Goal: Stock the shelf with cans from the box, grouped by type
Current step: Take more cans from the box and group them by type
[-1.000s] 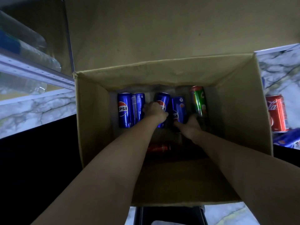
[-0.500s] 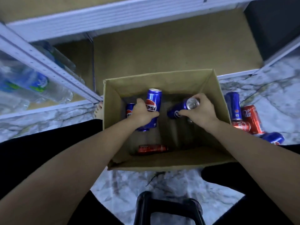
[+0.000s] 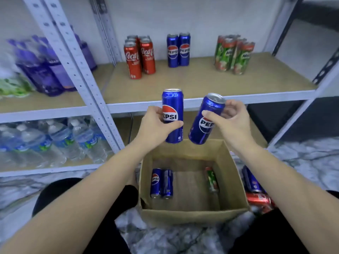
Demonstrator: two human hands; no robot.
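My left hand (image 3: pixel 156 125) grips an upright blue Pepsi can (image 3: pixel 172 103) above the cardboard box (image 3: pixel 194 215). My right hand (image 3: pixel 229 121) holds a second Pepsi can (image 3: pixel 205 131), tilted with its top to the right. Both cans hang in front of the shelf edge (image 3: pixel 256 97). On the shelf stand red Coca-Cola cans (image 3: pixel 139 57), two Pepsi cans (image 3: pixel 178 50) and green Milo cans (image 3: pixel 233 55), each kind in its own group. In the box lie two Pepsi cans (image 3: pixel 161 183) and a green can (image 3: pixel 211 180).
Purple bottles (image 3: pixel 53 70) fill the left shelf bay, water bottles (image 3: pixel 51 140) the bay below. A blue can (image 3: pixel 250 180) and a red can (image 3: pixel 259 200) lie on the marble floor right of the box. White shelf uprights (image 3: pixel 73 70) stand between the bays.
Both hands have risen out of the box, each with a Pepsi can, up to the level of the shelf edge. My view has tilted up onto the shelf.
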